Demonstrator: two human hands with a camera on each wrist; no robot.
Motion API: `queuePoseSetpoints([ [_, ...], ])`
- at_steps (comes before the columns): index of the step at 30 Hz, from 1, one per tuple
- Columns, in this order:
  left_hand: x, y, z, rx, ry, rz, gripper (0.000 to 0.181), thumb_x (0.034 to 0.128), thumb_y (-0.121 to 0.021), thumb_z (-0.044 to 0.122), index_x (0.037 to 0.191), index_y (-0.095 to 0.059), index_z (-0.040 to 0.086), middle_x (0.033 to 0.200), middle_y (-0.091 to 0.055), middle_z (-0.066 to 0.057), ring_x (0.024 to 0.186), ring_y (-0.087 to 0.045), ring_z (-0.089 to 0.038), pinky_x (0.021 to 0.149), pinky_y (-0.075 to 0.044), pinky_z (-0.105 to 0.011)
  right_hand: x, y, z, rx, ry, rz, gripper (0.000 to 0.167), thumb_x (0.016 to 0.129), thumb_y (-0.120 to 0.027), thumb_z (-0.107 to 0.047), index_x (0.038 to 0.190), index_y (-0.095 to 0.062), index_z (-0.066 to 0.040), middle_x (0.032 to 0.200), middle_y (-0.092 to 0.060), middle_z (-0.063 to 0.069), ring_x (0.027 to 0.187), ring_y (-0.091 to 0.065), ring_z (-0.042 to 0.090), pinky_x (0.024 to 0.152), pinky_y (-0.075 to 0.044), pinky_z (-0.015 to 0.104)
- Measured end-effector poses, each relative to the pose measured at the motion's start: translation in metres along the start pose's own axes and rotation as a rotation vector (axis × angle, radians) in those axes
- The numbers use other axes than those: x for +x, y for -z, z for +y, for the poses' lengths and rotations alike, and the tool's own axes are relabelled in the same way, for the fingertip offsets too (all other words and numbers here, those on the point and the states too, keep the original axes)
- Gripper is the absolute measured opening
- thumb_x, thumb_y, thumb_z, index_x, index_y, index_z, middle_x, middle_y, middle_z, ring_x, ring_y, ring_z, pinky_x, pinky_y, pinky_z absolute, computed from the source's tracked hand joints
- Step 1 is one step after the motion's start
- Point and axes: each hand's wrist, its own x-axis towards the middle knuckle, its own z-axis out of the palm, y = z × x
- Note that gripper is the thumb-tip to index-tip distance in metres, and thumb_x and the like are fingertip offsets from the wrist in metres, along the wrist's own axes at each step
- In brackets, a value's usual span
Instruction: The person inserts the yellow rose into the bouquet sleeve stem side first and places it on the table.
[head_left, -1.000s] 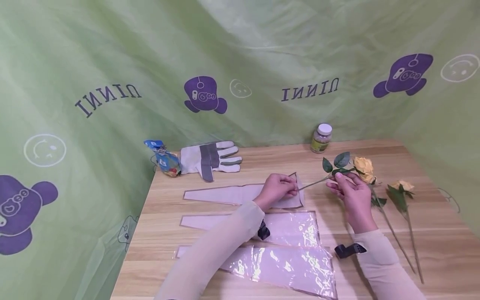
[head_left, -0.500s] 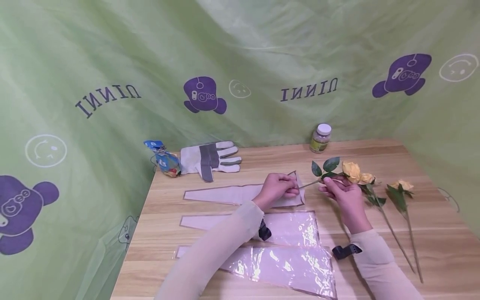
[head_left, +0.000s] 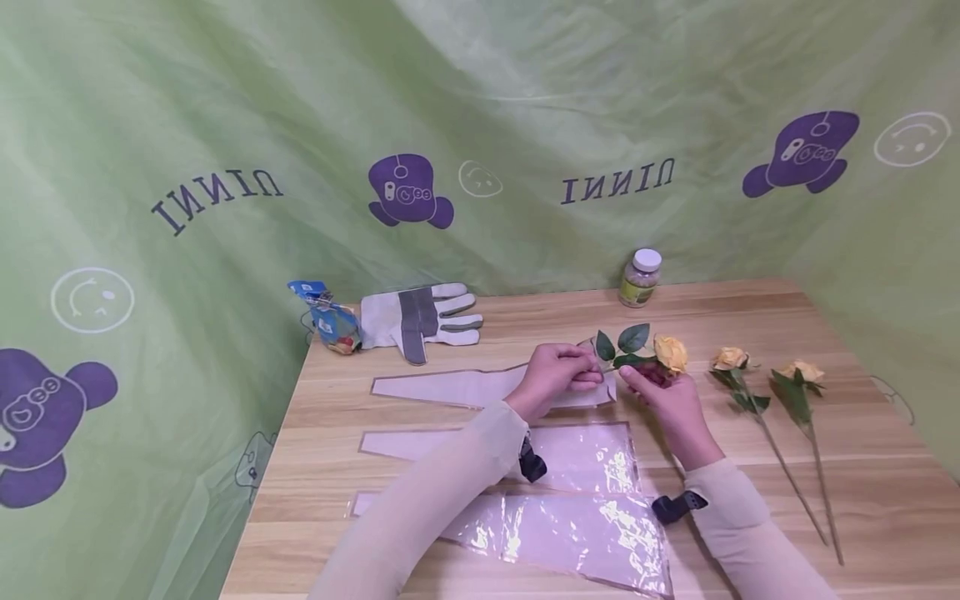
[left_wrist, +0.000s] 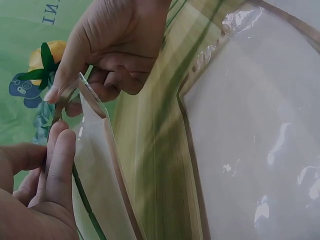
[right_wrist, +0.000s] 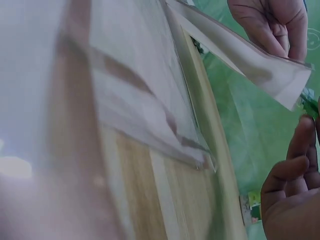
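In the head view my left hand (head_left: 558, 379) pinches the wide mouth of the farthest flower sleeve (head_left: 442, 387), which is pale with a brown border. A yellow artificial rose (head_left: 670, 354) with green leaves (head_left: 633, 337) is held by my right hand (head_left: 667, 404), thumb and fingers pinching it just below the bloom. Its leaves are right by the sleeve mouth. From the left wrist view, the green stem (left_wrist: 87, 202) runs down along the sleeve, apparently inside it. Raised sleeve film (right_wrist: 265, 75) shows in the right wrist view. My left fingers hide where stem and mouth meet.
Two more sleeves (head_left: 577, 454) (head_left: 592, 533) lie nearer on the wooden table. Two yellow roses (head_left: 729, 359) (head_left: 801, 372) lie at the right. Along the back are a white-lidded jar (head_left: 641, 279), a work glove (head_left: 420, 317) and a blue packet (head_left: 330, 321).
My right hand has moved left with the rose, bringing its leaves and bloom close to the sleeve mouth. The left hand stays almost in place, still pinching the sleeve.
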Motion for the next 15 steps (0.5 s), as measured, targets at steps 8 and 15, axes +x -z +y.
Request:
queuePoseSetpoints([
  [8, -0.0001, -0.0026, 0.0017, -0.014, -0.001, 0.032, 0.012, 0.0928, -0.068, -0.004, 0.103, -0.074, -0.001, 0.089, -0.074, -0.018, 0.076, -0.075, -0.024, 0.073, -0.061, -0.032, -0.0011, -0.0057, -0.0005, -0.112, 0.003, 0.007, 0.051, 0.088, -0.082, -0.031, 0.127, -0.062, -0.004, 0.111, -0.069, 0.002, 0.097, -0.064, 0.013, 0.084, -0.053, 0.021],
  [15, -0.0029, -0.0039, 0.0048, -0.033, -0.013, 0.074, 0.012, 0.0920, -0.071, -0.001, 0.103, -0.075, 0.002, 0.091, -0.074, -0.017, 0.077, -0.075, -0.024, 0.074, -0.061, -0.032, -0.0012, -0.0072, -0.0028, -0.191, -0.025, -0.055, 0.060, 0.088, -0.081, -0.040, 0.130, -0.060, -0.004, 0.118, -0.068, 0.007, 0.105, -0.063, 0.016, 0.089, -0.050, 0.020],
])
